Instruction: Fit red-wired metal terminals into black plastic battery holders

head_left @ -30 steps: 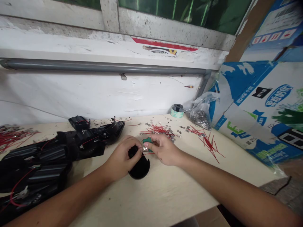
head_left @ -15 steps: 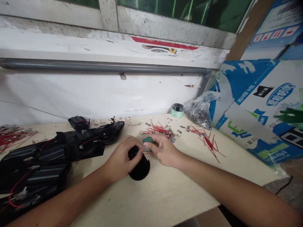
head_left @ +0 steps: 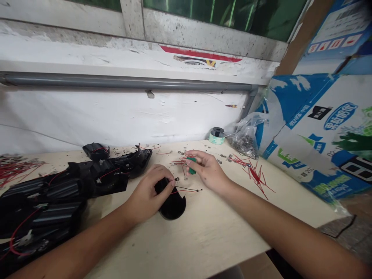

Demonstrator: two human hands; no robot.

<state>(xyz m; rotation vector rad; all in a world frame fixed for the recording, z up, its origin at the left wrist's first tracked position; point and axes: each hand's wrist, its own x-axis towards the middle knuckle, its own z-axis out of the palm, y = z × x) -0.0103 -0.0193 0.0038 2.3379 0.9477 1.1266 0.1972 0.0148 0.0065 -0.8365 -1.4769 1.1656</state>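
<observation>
My left hand (head_left: 154,190) is closed on a black plastic part (head_left: 173,205) with a rounded, hollow end, resting near the middle of the table. From its fingertips a thin dark rod or wire and a red wire (head_left: 187,190) stretch right to a small metal tip. My right hand (head_left: 207,170) pinches a small green object (head_left: 191,165) above red wires and metal clips, apart from the black part. Another small metal piece (head_left: 177,179) shows beside the left fingertips.
Black plastic parts (head_left: 72,182) with red wires fill the left side. Red wires (head_left: 257,176) lie at the right. Behind are a tape roll (head_left: 216,136) and a clear bag of metal pieces (head_left: 246,141). A blue-white box (head_left: 316,128) stands right.
My right hand has moved right and away from the black part, taking the green object with it. The red wire's end now shows. My left hand keeps its hold.
</observation>
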